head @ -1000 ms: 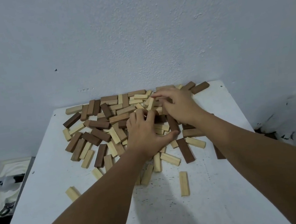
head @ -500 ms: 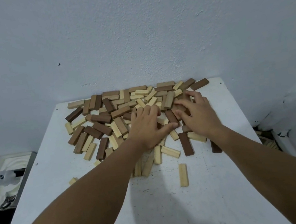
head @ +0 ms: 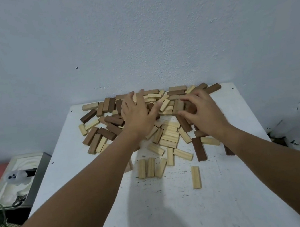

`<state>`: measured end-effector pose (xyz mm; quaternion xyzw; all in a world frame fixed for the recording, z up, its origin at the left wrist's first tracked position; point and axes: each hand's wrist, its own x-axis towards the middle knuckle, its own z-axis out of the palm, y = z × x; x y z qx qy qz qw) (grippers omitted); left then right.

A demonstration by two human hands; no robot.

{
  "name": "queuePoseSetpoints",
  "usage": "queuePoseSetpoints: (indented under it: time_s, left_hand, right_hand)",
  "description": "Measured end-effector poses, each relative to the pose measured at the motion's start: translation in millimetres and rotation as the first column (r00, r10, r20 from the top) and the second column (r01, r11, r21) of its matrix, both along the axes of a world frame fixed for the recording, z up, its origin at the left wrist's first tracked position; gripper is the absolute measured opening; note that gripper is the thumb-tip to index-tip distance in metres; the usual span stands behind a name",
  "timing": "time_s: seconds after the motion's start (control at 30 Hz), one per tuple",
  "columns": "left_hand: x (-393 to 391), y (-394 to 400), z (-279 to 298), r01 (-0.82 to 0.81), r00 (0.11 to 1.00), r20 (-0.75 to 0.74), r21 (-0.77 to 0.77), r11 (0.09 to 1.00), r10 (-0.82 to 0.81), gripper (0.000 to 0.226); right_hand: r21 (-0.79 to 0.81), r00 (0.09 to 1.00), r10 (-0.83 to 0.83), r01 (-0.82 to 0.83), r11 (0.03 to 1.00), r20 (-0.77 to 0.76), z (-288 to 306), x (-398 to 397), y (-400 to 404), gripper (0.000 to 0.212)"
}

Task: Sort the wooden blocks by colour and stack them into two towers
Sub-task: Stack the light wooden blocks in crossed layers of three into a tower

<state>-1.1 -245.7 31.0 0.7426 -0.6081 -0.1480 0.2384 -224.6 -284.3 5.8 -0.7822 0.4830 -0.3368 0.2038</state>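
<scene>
Sorting stage, no towers yet. My left hand (head: 138, 117) splayed flat on jumbled light/dark rectangular wooden blocks (head: 169, 135); right hand (head: 205, 113) pinching mid-brown blocks (head: 179, 106). Next: drag darks clear w/o scattering.

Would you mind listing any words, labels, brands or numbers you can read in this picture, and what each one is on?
None: no text can be read anywhere.
The wooden blocks, the white table and the wall are all unmarked.
The white object with dark dots at the left is too blurred to tell.

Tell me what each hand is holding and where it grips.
Left hand lies flat and open on the pile of blocks, holding nothing. Right hand curls over brown blocks; whether it has a grip cannot be told.
</scene>
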Motion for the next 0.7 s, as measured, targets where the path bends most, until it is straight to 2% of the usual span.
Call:
queuePoseSetpoints:
  time_s: [0.07, 0.13, 0.2, 0.3, 0.37, 0.43, 0.5, 0.57, 0.63, 0.7]
  left_hand:
    - [5, 24, -1, 0.145, 0.987, 0.061, 0.047, 0.988, -0.148, 0.08]
    - [8, 51, -1, 0.265, 0.955, 0.092, 0.153, 0.952, -0.281, 0.091]
    - [8, 73, 0, 0.311, 0.922, 0.143, 0.276, 0.909, -0.359, 0.103]
    - [10, 98, 2, 0.262, 0.914, 0.205, 0.362, 0.895, -0.35, 0.106]
    - [13, 115, 3, 0.207, 0.927, 0.242, 0.302, 0.931, -0.285, 0.109]
    - [9, 134, 1, 0.156, 0.932, 0.278, 0.27, 0.95, -0.232, 0.117]
    - [4, 146, -6, 0.134, 0.913, 0.332, 0.3, 0.944, -0.235, 0.103]
    - [2, 149, -18, 0.166, 0.889, 0.381, 0.252, 0.953, -0.256, 0.078]
    - [6, 148, -28, 0.236, 0.898, 0.359, 0.096, 0.967, -0.255, 0.05]
    - [14, 146, -36, 0.258, 0.917, 0.317, -0.007, 0.966, -0.242, 0.039]
  right_hand:
    - [0.017, 0.997, 0.071, -0.071, 0.997, -0.007, 12, 19, -6, 0.051]
    - [0.081, 0.986, 0.123, -0.114, 0.99, -0.113, 20, 35, -9, 0.065]
    - [0.141, 0.961, 0.146, -0.115, 0.983, -0.236, 20, 39, -2, 0.075]
    - [0.165, 0.968, 0.143, -0.109, 0.98, -0.206, 11, 29, 34, 0.066]
    - [0.144, 0.971, 0.154, -0.129, 0.981, -0.181, 2, 20, 62, 0.059]
    - [0.179, 0.933, 0.239, -0.195, 0.964, -0.268, -7, 17, 83, 0.068]
    - [0.212, 0.843, 0.304, -0.231, 0.95, -0.443, -16, 21, 89, 0.079]
    - [0.214, 0.785, 0.312, -0.232, 0.949, -0.536, -18, 26, 88, 0.078]
    - [0.208, 0.785, 0.314, -0.238, 0.949, -0.534, -15, 28, 88, 0.072]
    - [0.207, 0.81, 0.32, -0.249, 0.946, -0.491, -15, 29, 92, 0.065]
